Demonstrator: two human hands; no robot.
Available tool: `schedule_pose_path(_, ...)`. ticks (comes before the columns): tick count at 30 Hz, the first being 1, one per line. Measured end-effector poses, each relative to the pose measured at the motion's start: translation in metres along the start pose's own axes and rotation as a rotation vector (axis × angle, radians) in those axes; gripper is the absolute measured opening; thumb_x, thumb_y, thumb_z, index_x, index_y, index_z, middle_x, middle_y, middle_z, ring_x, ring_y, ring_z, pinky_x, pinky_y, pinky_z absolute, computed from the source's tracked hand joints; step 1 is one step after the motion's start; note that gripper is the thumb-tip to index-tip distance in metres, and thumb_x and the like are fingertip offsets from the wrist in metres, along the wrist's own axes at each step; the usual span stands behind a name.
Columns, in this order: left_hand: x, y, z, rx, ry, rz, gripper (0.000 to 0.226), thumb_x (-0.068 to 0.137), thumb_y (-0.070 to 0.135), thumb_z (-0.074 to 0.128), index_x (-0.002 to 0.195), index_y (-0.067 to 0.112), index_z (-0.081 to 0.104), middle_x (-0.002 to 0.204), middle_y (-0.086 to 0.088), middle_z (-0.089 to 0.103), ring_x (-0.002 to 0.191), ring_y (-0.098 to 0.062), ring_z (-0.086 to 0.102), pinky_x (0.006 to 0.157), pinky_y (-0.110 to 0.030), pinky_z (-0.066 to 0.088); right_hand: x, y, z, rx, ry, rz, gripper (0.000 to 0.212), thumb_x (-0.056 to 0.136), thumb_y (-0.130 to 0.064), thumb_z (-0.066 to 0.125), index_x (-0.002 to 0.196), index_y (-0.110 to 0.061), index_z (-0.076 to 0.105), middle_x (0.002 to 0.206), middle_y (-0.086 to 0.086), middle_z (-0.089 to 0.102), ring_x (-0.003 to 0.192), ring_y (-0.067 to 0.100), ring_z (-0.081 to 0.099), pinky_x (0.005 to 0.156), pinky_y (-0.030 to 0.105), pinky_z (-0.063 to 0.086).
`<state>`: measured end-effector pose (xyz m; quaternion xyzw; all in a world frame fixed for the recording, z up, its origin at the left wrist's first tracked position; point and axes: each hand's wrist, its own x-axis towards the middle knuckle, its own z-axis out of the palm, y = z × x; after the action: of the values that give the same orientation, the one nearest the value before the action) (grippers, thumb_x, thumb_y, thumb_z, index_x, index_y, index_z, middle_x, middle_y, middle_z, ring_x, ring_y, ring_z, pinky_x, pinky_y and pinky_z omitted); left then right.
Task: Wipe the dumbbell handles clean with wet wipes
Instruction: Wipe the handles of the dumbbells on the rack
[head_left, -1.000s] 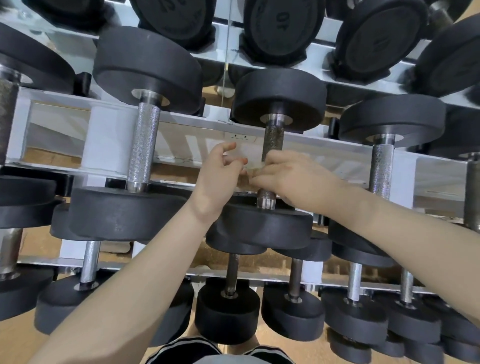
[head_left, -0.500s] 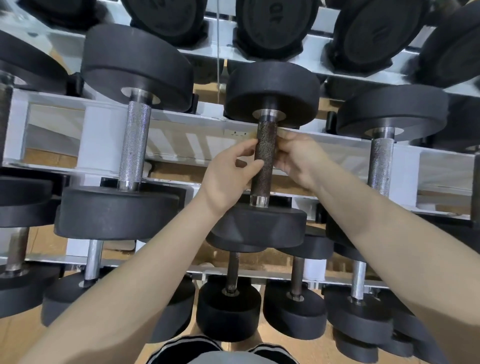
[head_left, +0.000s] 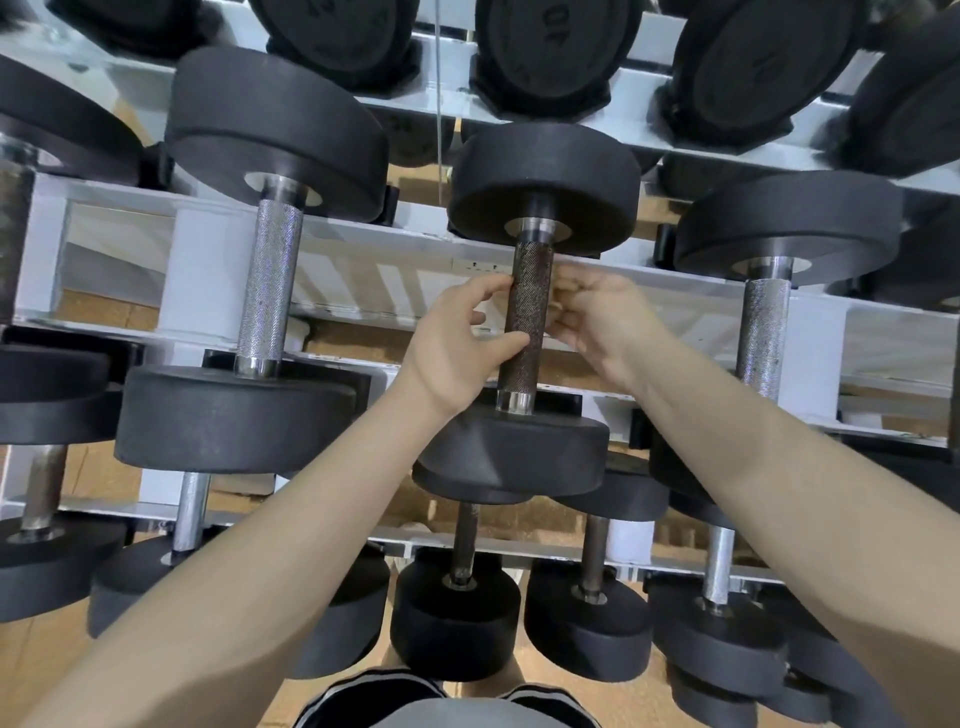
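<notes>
Head view, looking down on a white dumbbell rack (head_left: 363, 270) with several tiers of black-headed dumbbells. The handle being worked (head_left: 524, 332) belonged to the centre dumbbell on the middle tier; it looked darker than the bright knurled handle of the dumbbell to its left (head_left: 267, 280). Its long axis ran away from us, near head (head_left: 514, 452) low in the frame and far head (head_left: 545, 187) above. We had the left hand (head_left: 452, 353) on the handle's left flank, thumb and fingers (head_left: 488, 291) curled toward the bar and touching it, though a full wrap was not visible. The right hand (head_left: 602, 322) sat just beside the handle on its right, fingers bunched together near the upper part of the bar; they seemed to pinch something pale, probably the wet wipe, but blur kept us from being sure. So the bar lay directly between the two hands, both about equally close. We judged the coming stroke would have to run lengthwise along that axis, from the far collar toward the near one, with the left hand steadying. No wipe packet was seen anywhere.
</notes>
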<state>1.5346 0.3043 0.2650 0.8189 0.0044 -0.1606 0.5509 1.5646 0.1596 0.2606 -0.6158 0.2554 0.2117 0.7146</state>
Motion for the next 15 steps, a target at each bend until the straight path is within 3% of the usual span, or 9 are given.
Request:
schedule_pose_path(3,0.002,-0.003,0.001,0.029,0.007,0.0,0.052,0.081,0.013,0.068,0.129,0.018,0.049,0.122,0.002,0.048,0.098,-0.008,0.045,0.087,-0.015,0.038,-0.023,0.017,-0.013,-0.186,-0.063,0.123,0.023,0.091,0.007,0.047,0.086,-0.007,0.065,0.094,0.006,0.065,0.079,0.016,0.061,0.067,0.021,0.056)
schedule_pose_path(6,0.002,-0.003,0.001,0.041,0.017,-0.001,0.052,0.082,0.013,0.068,0.13,0.019,0.049,0.121,0.004,0.048,0.097,-0.008,0.046,0.082,-0.012,0.037,-0.036,0.023,-0.022,-0.334,-0.124,0.22,0.019,0.089,0.003,0.052,0.084,-0.009,0.066,0.091,0.009,0.065,0.081,0.016,0.061,0.06,0.015,0.055)
schedule_pose_path(8,0.001,-0.002,0.001,0.026,0.03,0.005,0.05,0.081,0.012,0.068,0.128,0.018,0.051,0.12,0.003,0.051,0.096,-0.009,0.049,0.082,-0.013,0.039,-0.034,0.017,-0.018,-0.217,-0.037,0.193,0.025,0.092,0.007,0.045,0.085,-0.008,0.064,0.092,0.009,0.065,0.08,0.018,0.062,0.059,0.016,0.056)
schedule_pose_path(11,0.0,0.001,0.0,-0.006,0.017,-0.009,0.048,0.082,0.01,0.067,0.127,0.018,0.052,0.109,0.002,0.055,0.087,-0.012,0.055,0.081,-0.019,0.046,-0.022,0.001,-0.005,0.028,0.088,0.095,0.03,0.092,0.011,0.036,0.082,-0.007,0.058,0.078,0.007,0.064,0.063,0.013,0.064,0.06,0.02,0.056)
schedule_pose_path(15,-0.001,0.0,0.0,-0.027,0.001,0.001,0.046,0.083,0.011,0.066,0.127,0.02,0.053,0.096,0.007,0.057,0.088,-0.011,0.057,0.083,-0.02,0.047,-0.02,-0.001,0.002,0.008,0.063,0.031,0.029,0.09,0.012,0.038,0.083,-0.01,0.055,0.082,0.005,0.062,0.075,0.015,0.061,0.076,0.025,0.053)
